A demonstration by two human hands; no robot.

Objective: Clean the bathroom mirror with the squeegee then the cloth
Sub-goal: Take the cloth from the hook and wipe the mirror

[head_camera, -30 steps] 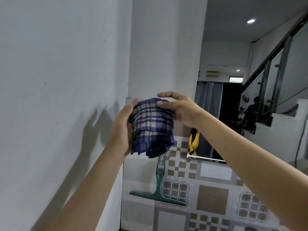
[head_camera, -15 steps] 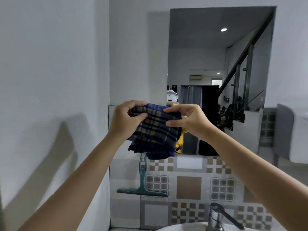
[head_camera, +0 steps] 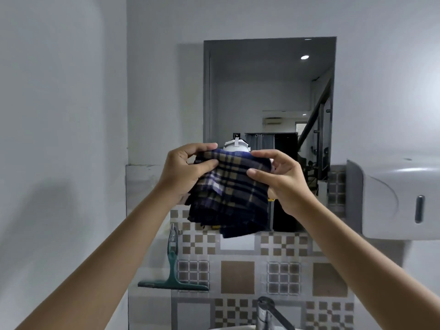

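Observation:
Both of my hands hold a folded blue and tan checked cloth [head_camera: 232, 194] in front of the lower part of the mirror [head_camera: 269, 96]. My left hand [head_camera: 184, 172] pinches its upper left corner. My right hand [head_camera: 283, 181] grips its upper right edge, thumb on the front. The cloth hangs down past the mirror's bottom edge and hides part of the reflection. A green squeegee [head_camera: 173, 270] hangs on the tiled wall below and to the left, blade at the bottom, touched by neither hand.
A white wall-mounted dispenser [head_camera: 400, 198] juts out at the right, close to my right forearm. A chrome tap [head_camera: 270, 314] and the rim of a basin sit at the bottom centre. A plain white wall [head_camera: 62, 139] runs along the left.
My view has swung right, bringing the whole mirror and the dispenser into sight. Both hands have kept hold of the cloth and now hold it centred before the mirror.

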